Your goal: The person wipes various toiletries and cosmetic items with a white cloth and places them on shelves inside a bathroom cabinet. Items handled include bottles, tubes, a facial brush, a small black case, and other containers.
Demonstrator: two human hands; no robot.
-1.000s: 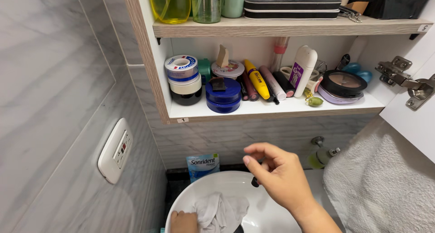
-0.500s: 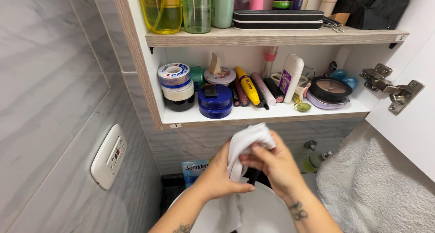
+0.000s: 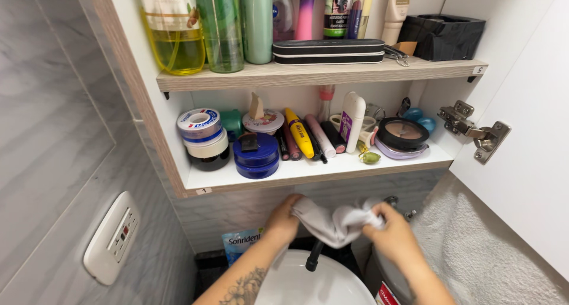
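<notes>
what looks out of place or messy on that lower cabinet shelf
Several tubes lie tipped in a loose pile, among them the yellow mascara tube and a pink tube. A small dark clip sits loose on the round blue tin. Nothing looks spilled or broken.

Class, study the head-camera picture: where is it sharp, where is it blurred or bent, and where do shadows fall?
Head view: even, bright light; the lower shelf and its blue tin are sharp. The left hand, right hand and white cloth are slightly soft. The cabinet side leans from wide-angle distortion. Soft shadow lies under the upper shelf.
</notes>
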